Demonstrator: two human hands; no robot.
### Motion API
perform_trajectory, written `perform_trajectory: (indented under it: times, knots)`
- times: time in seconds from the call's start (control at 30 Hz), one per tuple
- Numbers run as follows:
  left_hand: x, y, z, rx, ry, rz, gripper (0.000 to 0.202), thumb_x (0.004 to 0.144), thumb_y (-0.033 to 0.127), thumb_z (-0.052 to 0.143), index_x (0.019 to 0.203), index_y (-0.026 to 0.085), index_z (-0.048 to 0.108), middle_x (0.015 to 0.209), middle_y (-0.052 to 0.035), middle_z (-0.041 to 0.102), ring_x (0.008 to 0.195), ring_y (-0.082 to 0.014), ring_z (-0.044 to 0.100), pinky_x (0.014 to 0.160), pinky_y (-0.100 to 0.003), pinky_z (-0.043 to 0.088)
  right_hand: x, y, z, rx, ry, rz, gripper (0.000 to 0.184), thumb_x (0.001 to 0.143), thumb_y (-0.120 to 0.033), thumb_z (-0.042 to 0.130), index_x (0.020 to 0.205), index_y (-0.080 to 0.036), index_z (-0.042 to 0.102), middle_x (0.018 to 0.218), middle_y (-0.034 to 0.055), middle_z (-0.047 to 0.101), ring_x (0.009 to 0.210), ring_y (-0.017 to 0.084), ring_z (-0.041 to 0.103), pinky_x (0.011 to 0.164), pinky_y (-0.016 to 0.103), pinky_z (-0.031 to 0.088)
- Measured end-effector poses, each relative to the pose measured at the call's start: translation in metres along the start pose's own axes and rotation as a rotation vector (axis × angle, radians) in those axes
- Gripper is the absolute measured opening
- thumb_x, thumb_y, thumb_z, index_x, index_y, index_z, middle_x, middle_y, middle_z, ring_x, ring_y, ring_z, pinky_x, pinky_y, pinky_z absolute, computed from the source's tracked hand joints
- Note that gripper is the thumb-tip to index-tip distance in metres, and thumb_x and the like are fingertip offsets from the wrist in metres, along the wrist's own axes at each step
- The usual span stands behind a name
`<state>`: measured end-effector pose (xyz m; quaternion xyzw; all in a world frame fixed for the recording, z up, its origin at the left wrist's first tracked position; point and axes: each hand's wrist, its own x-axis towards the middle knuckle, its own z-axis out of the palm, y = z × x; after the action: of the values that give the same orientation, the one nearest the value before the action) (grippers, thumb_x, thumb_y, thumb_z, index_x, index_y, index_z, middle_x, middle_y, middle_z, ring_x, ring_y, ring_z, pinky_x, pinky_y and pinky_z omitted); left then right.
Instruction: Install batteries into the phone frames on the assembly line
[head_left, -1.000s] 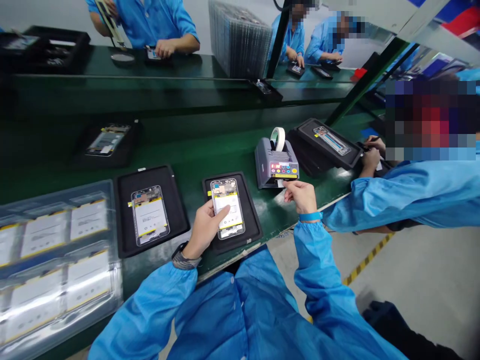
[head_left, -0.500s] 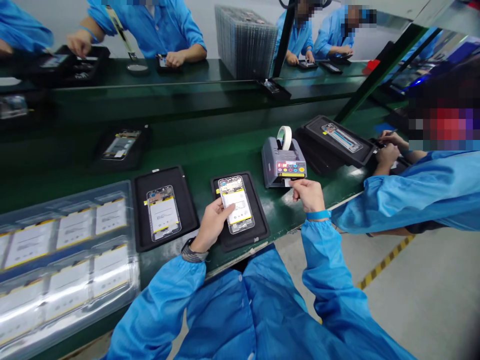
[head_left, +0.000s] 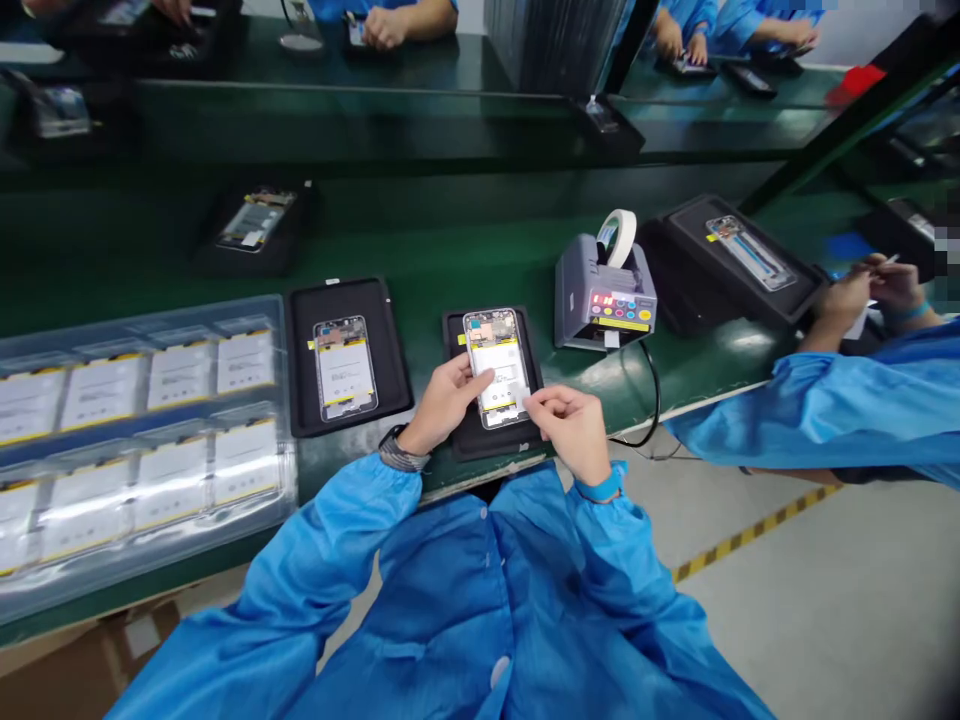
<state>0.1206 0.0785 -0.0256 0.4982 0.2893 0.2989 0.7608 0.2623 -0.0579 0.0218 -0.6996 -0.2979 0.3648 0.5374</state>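
An opened phone [head_left: 496, 365], its white battery [head_left: 497, 378] and circuit board exposed, lies over a black tray [head_left: 534, 345]. My left hand [head_left: 448, 400] grips the phone's left edge, thumb resting across the battery. At the phone's lower right edge, my right hand [head_left: 568, 425] pinches a small piece of pale tape [head_left: 519, 398]; whether the tape touches the phone is hard to tell. Behind that hand stands a grey tape dispenser [head_left: 592, 290] carrying a white tape roll [head_left: 619, 238], a short tape end [head_left: 612, 340] sticking out of its front.
On the left, a second black tray [head_left: 394, 365] bears another opened phone [head_left: 345, 375]. A clear plastic tray [head_left: 289, 480] of batteries fills the bench's left end. A black cable [head_left: 657, 390] hangs by the dispenser. At right, a co-worker's hands [head_left: 874, 290] work near a tray [head_left: 686, 215].
My right hand has moved from the dispenser's front left to the phone, bringing a piece of tape. The left hand still holds the phone. The view has tilted downward.
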Motion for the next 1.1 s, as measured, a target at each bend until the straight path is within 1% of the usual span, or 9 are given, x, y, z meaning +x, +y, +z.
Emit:
perform_trajectory:
  times: [0.07, 0.13, 0.27, 0.53, 0.73, 0.87, 1.0, 1.1]
  knots:
    - [0.0, 0.0, 0.0, 0.012, -0.006, 0.017, 0.063, 0.079, 0.051, 0.088, 0.125, 0.012, 0.072, 0.126, -0.0143, 0.077, 0.111, -0.0316, 0.075, 0.099, -0.044, 0.061, -0.001, 0.004, 0.01, 0.006, 0.007, -0.009, 0.036, 0.075, -0.051, 0.081, 0.075, -0.017, 0.071, 0.047, -0.0055, 0.05, 0.044, 0.009, 0.038, 0.048, 0.025, 0.032]
    - [0.0, 0.001, 0.0, 0.014, -0.014, 0.026, 0.064, 0.08, 0.051, 0.088, 0.127, 0.012, 0.071, 0.127, -0.0144, 0.077, 0.111, -0.0314, 0.075, 0.099, -0.044, 0.061, 0.0, 0.01, 0.013, 0.01, 0.025, -0.022, 0.035, 0.076, -0.051, 0.081, 0.075, -0.017, 0.07, 0.048, -0.006, 0.048, 0.045, 0.009, 0.038, 0.049, 0.026, 0.032]
    - [0.0, 0.003, 0.001, 0.016, -0.022, 0.036, 0.062, 0.08, 0.051, 0.087, 0.124, 0.011, 0.071, 0.126, -0.0148, 0.077, 0.11, -0.0309, 0.075, 0.098, -0.043, 0.062, 0.002, 0.017, 0.013, -0.004, 0.049, -0.056, 0.033, 0.077, -0.049, 0.08, 0.077, -0.017, 0.071, 0.049, -0.0057, 0.049, 0.047, 0.01, 0.039, 0.051, 0.026, 0.033]
    - [0.0, 0.002, 0.001, 0.013, 0.002, 0.059, 0.061, 0.079, 0.051, 0.088, 0.122, 0.011, 0.07, 0.123, -0.014, 0.078, 0.109, -0.0304, 0.076, 0.096, -0.042, 0.062, 0.0, 0.015, 0.017, -0.052, 0.1, -0.109, 0.03, 0.078, -0.047, 0.079, 0.076, -0.018, 0.07, 0.051, -0.0051, 0.05, 0.048, 0.011, 0.04, 0.051, 0.026, 0.035]
    - [-0.001, -0.001, 0.001, 0.022, 0.01, 0.079, 0.059, 0.081, 0.05, 0.086, 0.123, 0.011, 0.069, 0.125, -0.0139, 0.078, 0.11, -0.0296, 0.075, 0.097, -0.042, 0.061, 0.001, 0.02, 0.018, -0.113, 0.12, -0.123, 0.028, 0.079, -0.046, 0.076, 0.077, -0.019, 0.069, 0.052, -0.0053, 0.051, 0.05, 0.012, 0.042, 0.054, 0.026, 0.037]
    - [-0.001, -0.002, 0.002, 0.038, 0.018, 0.089, 0.06, 0.08, 0.052, 0.086, 0.122, 0.012, 0.07, 0.124, -0.0144, 0.078, 0.112, -0.031, 0.075, 0.098, -0.043, 0.061, 0.002, 0.024, 0.017, -0.151, 0.101, -0.131, 0.027, 0.081, -0.045, 0.075, 0.078, -0.019, 0.069, 0.052, -0.0058, 0.051, 0.051, 0.012, 0.042, 0.055, 0.027, 0.036]
    - [0.0, -0.001, 0.001, 0.05, 0.013, 0.084, 0.06, 0.08, 0.053, 0.087, 0.121, 0.011, 0.071, 0.122, -0.0147, 0.078, 0.112, -0.0319, 0.075, 0.098, -0.044, 0.061, 0.003, 0.023, 0.011, -0.278, 0.061, -0.158, 0.026, 0.085, -0.045, 0.073, 0.077, -0.02, 0.066, 0.051, -0.0085, 0.042, 0.049, 0.011, 0.036, 0.055, 0.028, 0.032]
    - [-0.001, 0.001, 0.0, 0.043, 0.003, 0.077, 0.059, 0.08, 0.052, 0.087, 0.12, 0.011, 0.072, 0.122, -0.0143, 0.078, 0.109, -0.0312, 0.075, 0.096, -0.044, 0.062, 0.006, 0.018, 0.002, -0.4, 0.083, -0.185, 0.034, 0.08, -0.046, 0.082, 0.076, -0.023, 0.057, 0.049, -0.0108, 0.039, 0.048, 0.011, 0.036, 0.055, 0.028, 0.031]
